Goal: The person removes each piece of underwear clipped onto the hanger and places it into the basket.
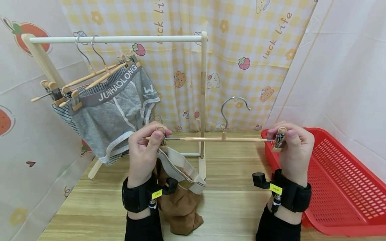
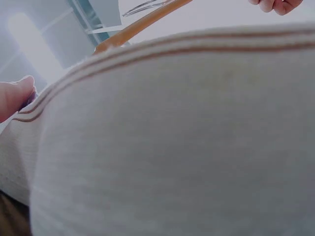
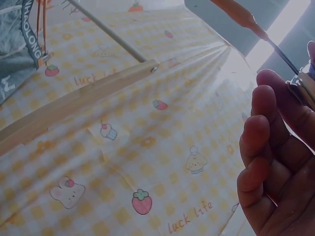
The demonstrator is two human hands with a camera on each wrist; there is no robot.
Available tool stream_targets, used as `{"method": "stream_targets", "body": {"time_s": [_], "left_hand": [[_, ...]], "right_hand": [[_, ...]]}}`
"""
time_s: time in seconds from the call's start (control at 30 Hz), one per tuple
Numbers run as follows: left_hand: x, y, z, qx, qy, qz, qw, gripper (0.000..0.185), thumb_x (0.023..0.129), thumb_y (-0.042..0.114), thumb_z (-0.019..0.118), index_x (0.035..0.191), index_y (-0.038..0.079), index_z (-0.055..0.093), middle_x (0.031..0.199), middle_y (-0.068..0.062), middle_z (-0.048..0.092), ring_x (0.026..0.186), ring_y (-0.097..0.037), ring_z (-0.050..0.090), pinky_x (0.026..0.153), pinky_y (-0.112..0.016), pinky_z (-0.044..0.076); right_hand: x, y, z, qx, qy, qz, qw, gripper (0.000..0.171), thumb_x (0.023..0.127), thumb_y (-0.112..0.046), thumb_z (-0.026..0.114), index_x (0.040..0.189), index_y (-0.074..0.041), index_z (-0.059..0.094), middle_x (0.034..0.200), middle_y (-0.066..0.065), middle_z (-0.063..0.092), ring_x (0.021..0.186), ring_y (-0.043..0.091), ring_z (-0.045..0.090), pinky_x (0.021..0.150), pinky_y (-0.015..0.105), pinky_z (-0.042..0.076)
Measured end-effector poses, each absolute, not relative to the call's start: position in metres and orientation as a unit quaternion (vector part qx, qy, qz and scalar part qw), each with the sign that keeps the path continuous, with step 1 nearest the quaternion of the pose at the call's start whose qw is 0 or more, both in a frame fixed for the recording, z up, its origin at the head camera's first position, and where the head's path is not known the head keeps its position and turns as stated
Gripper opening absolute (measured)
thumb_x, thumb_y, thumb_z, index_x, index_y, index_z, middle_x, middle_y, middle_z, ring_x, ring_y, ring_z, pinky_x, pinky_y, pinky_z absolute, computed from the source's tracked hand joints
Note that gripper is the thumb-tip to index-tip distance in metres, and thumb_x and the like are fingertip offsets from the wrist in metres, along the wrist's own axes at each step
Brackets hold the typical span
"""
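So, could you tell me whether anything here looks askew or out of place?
Only the brown underwear: it hangs lopsided from the left clip of the hanger; the right clip is bare. The hung pairs look orderly.

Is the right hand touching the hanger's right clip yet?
Touching. In the head view the right hand pinches the right clip of the wooden hanger, thumb and fingers closed on it with no gap.

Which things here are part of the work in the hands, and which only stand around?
In use: wooden clip hanger, held at its clips by left hand and right hand; brown underwear.

Standing around: drying rack, grey boxer briefs hanging there, red basket.
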State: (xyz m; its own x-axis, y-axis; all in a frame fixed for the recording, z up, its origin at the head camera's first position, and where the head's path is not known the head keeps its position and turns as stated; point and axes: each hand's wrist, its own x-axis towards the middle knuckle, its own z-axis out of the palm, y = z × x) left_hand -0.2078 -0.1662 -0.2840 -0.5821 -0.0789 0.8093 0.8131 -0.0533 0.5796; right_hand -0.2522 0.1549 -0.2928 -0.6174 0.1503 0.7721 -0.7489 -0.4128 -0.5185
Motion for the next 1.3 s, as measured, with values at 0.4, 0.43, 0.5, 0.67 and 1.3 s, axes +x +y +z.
{"method": "stream_targets", "body": {"time_s": [0.4, 0.43, 0.5, 0.67, 1.3], "left_hand": [[-0.2079, -0.1653, -0.2836, -0.307, -0.593, -0.661, 0.341, 0.039, 0.097, 0.03, 0.064, 0.087, -0.006, 0.07, 0.083, -0.008, 0.066, 0.079, -0.021, 0.057, 0.072, -0.029, 0.044], [-0.2078, -0.1655, -0.2835, -0.309, -0.595, -0.659, 0.34, 0.038, 0.097, 0.031, 0.064, 0.087, -0.006, 0.07, 0.084, -0.008, 0.066, 0.079, -0.021, 0.057, 0.072, -0.029, 0.044], [-0.2076, -0.1662, -0.2832, -0.314, -0.599, -0.653, 0.34, 0.037, 0.097, 0.031, 0.064, 0.088, -0.004, 0.071, 0.084, -0.009, 0.066, 0.08, -0.022, 0.057, 0.072, -0.03, 0.044], [-0.206, -0.1675, -0.2822, -0.322, -0.61, -0.636, 0.346, 0.038, 0.097, 0.032, 0.064, 0.089, -0.004, 0.071, 0.083, -0.014, 0.064, 0.079, -0.022, 0.056, 0.071, -0.03, 0.042], [-0.2071, -0.1673, -0.2869, -0.292, -0.624, -0.653, 0.316, 0.039, 0.1, 0.032, 0.06, 0.092, -0.004, 0.068, 0.088, -0.006, 0.065, 0.079, -0.019, 0.059, 0.065, -0.027, 0.047]], "right_hand": [[-0.2517, 0.1553, -0.2924, 0.331, -0.452, 0.777, 0.288, 0.037, 0.093, -0.015, 0.068, 0.076, 0.018, 0.065, 0.071, 0.016, 0.068, 0.058, 0.018, 0.064, 0.048, 0.02, 0.05], [-0.2517, 0.1555, -0.2923, 0.33, -0.453, 0.777, 0.288, 0.037, 0.093, -0.015, 0.068, 0.076, 0.018, 0.065, 0.07, 0.016, 0.068, 0.058, 0.018, 0.063, 0.048, 0.02, 0.05], [-0.2516, 0.1559, -0.2925, 0.329, -0.454, 0.776, 0.289, 0.038, 0.093, -0.015, 0.068, 0.076, 0.018, 0.065, 0.07, 0.016, 0.068, 0.057, 0.019, 0.063, 0.047, 0.02, 0.049], [-0.252, 0.1565, -0.2928, 0.324, -0.459, 0.775, 0.291, 0.038, 0.093, -0.016, 0.068, 0.075, 0.018, 0.066, 0.07, 0.015, 0.068, 0.058, 0.018, 0.063, 0.049, 0.02, 0.051], [-0.2528, 0.1537, -0.2937, 0.33, -0.46, 0.775, 0.28, 0.039, 0.092, -0.019, 0.071, 0.075, 0.016, 0.066, 0.072, 0.015, 0.069, 0.058, 0.016, 0.064, 0.044, 0.018, 0.045]]}}
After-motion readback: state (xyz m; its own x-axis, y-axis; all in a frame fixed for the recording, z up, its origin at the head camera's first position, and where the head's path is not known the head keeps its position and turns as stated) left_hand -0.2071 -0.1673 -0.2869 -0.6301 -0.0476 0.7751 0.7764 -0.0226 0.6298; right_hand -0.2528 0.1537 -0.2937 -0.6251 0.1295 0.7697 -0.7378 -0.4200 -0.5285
